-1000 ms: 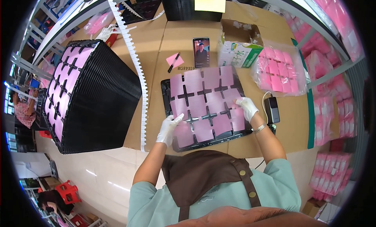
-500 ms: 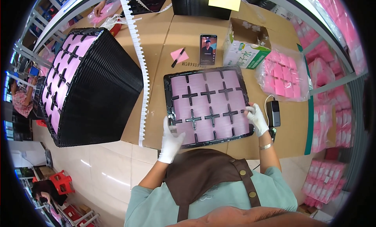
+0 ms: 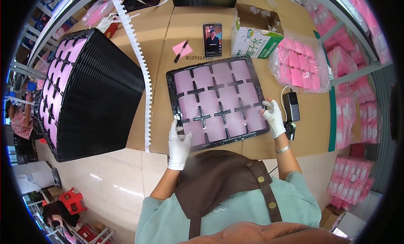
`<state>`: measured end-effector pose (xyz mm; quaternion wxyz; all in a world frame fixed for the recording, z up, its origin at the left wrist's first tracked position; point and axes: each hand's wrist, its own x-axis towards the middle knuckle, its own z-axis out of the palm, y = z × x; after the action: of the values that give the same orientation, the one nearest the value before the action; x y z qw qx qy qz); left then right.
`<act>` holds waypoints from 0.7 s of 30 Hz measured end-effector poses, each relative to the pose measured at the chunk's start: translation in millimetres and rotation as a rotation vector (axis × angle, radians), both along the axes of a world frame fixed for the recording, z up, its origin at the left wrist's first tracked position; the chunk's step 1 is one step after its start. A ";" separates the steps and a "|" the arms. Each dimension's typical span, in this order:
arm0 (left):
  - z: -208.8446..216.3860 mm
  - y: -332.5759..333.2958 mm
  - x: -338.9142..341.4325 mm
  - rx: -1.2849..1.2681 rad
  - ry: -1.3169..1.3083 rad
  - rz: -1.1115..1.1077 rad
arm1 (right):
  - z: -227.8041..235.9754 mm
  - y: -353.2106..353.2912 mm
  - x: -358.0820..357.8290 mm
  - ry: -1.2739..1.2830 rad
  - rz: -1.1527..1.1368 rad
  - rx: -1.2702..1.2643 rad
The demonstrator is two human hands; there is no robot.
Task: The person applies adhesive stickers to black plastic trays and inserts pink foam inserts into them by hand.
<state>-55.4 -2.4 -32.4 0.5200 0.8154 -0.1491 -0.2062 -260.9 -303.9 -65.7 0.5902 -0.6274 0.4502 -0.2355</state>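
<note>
In front of me on the cardboard-covered table lies a shallow black plastic tray [image 3: 196,91], with pink sheet-like pieces [image 3: 227,91] filling its compartments. Cross-shaped black dividers stand up between them. My left hand [image 3: 179,146], in a white glove, holds the near left corner, its thumb over the rim and fingers along the side. At the right edge my right hand [image 3: 274,121] grips the rim; its glove leaves some fingertips bare. The undersides of both grips are hidden by the tray.
A tall stack of black trays [image 3: 99,96] stands left, with pink pieces on top. A white notched strip [image 3: 141,63] runs beside it. Beyond my tray are a phone [image 3: 212,40], pen [image 3: 182,51] and open carton [image 3: 257,38]. Right are bagged pink pieces [image 3: 299,63] and a power bank [image 3: 291,106].
The whole view has shifted, so the table things appear higher and farther left. Both hands remain at the tray's edges, and the tray keeps about the same place beside the phone.
</note>
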 end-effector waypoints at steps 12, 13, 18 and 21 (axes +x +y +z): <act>36.5 54.9 17.9 0.255 -0.521 0.039 | 38.5 -21.6 -15.5 0.095 -0.145 -0.239; 39.3 49.9 19.6 0.254 -0.527 0.047 | 38.1 -25.0 -7.6 0.087 -0.139 -0.241; 46.0 -21.9 33.3 0.355 -0.789 -0.349 | 30.5 -40.8 69.2 -0.176 0.082 -0.042; 31.4 -62.5 46.8 0.292 -0.870 -0.471 | 22.3 -45.9 120.4 -0.167 0.201 -0.006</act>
<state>-8.7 -64.9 -1.0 0.2299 0.8341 -0.5009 0.0219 -140.5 -349.9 -43.3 0.6445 -0.6491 0.3338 -0.2278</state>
